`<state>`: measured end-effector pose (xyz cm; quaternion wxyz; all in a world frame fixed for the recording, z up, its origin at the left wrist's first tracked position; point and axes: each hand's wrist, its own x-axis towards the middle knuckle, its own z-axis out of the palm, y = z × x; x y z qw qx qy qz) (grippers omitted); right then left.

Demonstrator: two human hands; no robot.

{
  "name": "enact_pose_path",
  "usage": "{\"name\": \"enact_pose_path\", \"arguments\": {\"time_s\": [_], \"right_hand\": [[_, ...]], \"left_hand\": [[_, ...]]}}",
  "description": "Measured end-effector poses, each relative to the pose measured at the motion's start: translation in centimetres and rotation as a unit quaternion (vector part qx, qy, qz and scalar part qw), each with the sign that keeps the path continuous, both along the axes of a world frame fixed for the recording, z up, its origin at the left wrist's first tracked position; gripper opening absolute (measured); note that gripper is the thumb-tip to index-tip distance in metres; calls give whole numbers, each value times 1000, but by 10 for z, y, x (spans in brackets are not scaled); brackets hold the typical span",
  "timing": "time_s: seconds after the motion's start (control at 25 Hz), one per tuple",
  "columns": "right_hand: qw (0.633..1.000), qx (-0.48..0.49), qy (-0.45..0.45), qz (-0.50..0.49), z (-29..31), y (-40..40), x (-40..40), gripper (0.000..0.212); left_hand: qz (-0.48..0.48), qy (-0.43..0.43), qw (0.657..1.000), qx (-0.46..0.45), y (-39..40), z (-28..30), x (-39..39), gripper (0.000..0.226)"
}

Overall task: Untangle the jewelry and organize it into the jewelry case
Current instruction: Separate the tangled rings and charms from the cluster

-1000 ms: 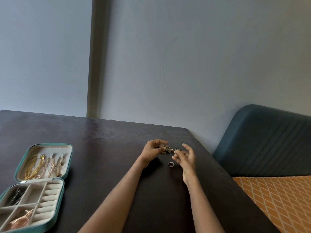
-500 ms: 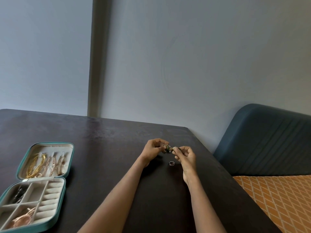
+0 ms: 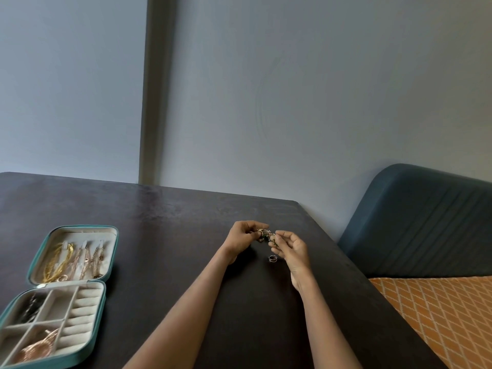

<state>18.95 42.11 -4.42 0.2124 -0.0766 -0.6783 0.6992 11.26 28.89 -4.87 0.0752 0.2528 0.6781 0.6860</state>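
Both hands are up over the dark tabletop (image 3: 165,235), working a small knot of jewelry (image 3: 267,235) between them. The left hand (image 3: 243,237) has its fingers curled in, pinching the knot's left end; the right hand (image 3: 291,249) pinches the other end with thumb and forefinger, its other fingers loosely bent. The tangle sits off the tabletop, too small to say what pieces are in it. Just below it, a ring (image 3: 272,258) lies flat on the tabletop, close beside the right hand. Well to the left of the hands, the teal case (image 3: 60,294) lies open: gold chains (image 3: 57,262) hang in the lid, dark and rose-gold pieces sit in the lower compartments. A blue sofa (image 3: 426,222) stands right of the tabletop.
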Motion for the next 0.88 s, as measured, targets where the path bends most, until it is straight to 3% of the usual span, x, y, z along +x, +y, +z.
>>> {"name": "enact_pose_path", "arguments": {"time_s": [0.4,0.72,0.88], "right_hand": [[994,103,-17,15,-2,-1,0,16],[997,72,-25,3,-1,0,-1,25],[997,75,-25,-14,6,-18,4,17]], "left_hand": [[12,9,1000,-1,0,1,0,27],[38,0,999,-21,-6,-2,2,20],[40,-10,999,-19,-16,9,21,17]]}}
